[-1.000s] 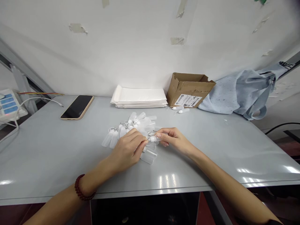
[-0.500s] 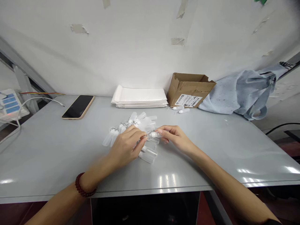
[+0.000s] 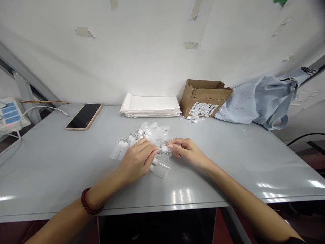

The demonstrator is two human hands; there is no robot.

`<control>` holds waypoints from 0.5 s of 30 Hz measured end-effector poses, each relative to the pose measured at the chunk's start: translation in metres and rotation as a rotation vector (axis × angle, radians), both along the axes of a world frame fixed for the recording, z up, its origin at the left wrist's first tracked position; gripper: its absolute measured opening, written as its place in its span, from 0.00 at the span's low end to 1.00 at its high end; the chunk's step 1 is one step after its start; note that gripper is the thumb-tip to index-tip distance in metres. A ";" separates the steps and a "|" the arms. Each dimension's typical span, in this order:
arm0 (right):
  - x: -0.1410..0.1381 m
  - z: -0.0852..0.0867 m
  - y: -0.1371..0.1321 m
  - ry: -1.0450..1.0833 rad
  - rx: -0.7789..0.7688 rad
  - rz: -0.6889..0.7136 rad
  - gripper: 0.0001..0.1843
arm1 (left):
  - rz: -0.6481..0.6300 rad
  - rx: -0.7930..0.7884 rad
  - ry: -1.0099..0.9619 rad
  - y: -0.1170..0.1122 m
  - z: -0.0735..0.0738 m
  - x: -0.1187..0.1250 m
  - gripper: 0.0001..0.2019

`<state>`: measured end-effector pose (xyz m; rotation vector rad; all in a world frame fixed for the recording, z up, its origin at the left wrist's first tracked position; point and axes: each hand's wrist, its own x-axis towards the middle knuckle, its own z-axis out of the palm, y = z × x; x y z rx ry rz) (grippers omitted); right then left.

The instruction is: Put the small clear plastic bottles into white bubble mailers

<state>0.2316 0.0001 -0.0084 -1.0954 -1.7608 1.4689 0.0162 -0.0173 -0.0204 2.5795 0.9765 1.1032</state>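
A heap of small clear plastic bottles with white caps (image 3: 149, 134) lies in the middle of the grey table (image 3: 50, 162). Over its near edge my right hand (image 3: 186, 151) pinches one small bottle (image 3: 165, 148) by its body, cap pointing left. My left hand (image 3: 137, 159), fingers curled, meets it at the cap end and pinches something tiny there that I cannot make out. More bottles (image 3: 159, 167) lie just under my hands. A dark red bead bracelet (image 3: 86, 203) is on my left wrist.
A phone (image 3: 83, 116) lies face up at the back left, beside a power strip with cables (image 3: 10, 115). White padded envelopes (image 3: 151, 105) are stacked against the wall. A cardboard box (image 3: 204, 96), two loose bottles (image 3: 194, 119) and a blue cloth bag (image 3: 269, 98) sit back right.
My hands stay together over the heap's near edge, shifting only slightly; the pinched bottle stays between them.
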 end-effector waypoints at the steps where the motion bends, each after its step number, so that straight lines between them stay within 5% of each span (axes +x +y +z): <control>1: 0.000 0.000 0.000 -0.001 0.001 0.004 0.18 | -0.004 0.001 -0.003 0.000 0.001 0.000 0.06; 15: 0.001 0.005 -0.001 -0.076 0.088 0.004 0.20 | -0.074 -0.137 -0.043 0.000 0.014 -0.005 0.06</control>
